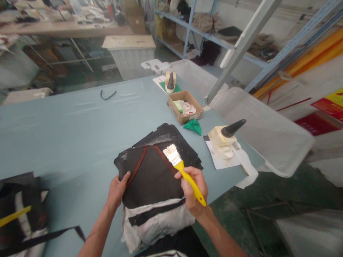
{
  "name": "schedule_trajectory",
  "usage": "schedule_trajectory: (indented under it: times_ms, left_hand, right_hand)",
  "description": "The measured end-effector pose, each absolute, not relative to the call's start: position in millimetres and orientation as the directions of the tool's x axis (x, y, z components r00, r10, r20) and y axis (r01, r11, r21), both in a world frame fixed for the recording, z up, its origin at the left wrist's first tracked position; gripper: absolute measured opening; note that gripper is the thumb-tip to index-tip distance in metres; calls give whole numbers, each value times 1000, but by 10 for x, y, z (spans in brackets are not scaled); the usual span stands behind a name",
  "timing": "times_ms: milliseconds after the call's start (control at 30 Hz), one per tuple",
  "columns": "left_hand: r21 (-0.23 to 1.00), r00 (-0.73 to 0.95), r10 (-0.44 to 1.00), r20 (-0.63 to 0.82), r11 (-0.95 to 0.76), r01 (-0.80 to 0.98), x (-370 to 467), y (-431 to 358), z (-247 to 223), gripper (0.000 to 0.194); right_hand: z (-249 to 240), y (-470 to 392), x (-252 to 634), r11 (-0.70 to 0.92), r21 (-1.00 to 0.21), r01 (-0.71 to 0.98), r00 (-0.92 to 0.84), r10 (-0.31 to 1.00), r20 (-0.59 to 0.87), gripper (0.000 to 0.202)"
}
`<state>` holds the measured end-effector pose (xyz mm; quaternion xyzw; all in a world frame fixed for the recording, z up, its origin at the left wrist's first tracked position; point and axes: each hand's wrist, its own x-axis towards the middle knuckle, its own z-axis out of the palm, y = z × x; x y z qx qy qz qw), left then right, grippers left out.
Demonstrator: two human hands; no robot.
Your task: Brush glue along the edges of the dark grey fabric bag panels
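Note:
In my right hand is a paintbrush with a yellow handle and pale, caked bristles. Its bristles are over the upper right part of a black bag panel, near one of two slanted reddish-brown strips; whether they touch it I cannot tell. The left edge of the panel is pinched by my left hand, thumb on top. White fabric with a black band hangs from the panel's near edge. Beneath its far side lies another dark piece with whitish smears.
Right of the panel, a pale glue bottle with a black nozzle lies on white card. A cardboard box, green cloth and second bottle stand farther back. Stacked dark pieces are at left. A metal post rises behind the table.

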<state>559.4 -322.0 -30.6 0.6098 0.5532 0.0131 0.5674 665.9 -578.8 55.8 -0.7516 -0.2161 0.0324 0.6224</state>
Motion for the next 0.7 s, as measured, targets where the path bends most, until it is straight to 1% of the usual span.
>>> schedule_trajectory:
  times_ms: [133,300,367,433,533,633,700]
  left_hand:
    - [740,416,680,-604,283,610,5558,-3188,-350,53]
    - [774,450,677,-582,293,561,5577,-3101,-398,64]
    - [784,464,668,-582,308,539,5599,-3062,-434,65]
    - [792,481,653,-585,334,511,5621,-3027,-477,64]
    - [799,510,622,-595,388,460,5635,-2986,-530,63]
    - [798,533,595,-602,425,427,5621,-2971,-562,62]
    - [799,534,594,-602,432,419,5603,-2980,-583,59]
  right_hand:
    - [472,-5658,6615,-119,-972,201,928,342,150,22]
    - [421,-5416,6549,-221,-959,178,930,358,90,14]
    - [430,-5300,6529,-278,-934,225,918,381,107,13]
    - [457,-5173,6518,-307,-900,310,892,421,164,12]
    - [500,-4978,6511,-304,-852,427,830,507,235,8]
    - [495,-4789,6501,-306,-814,494,777,576,255,7]
    - [454,-4673,6490,-323,-790,520,763,591,261,9]
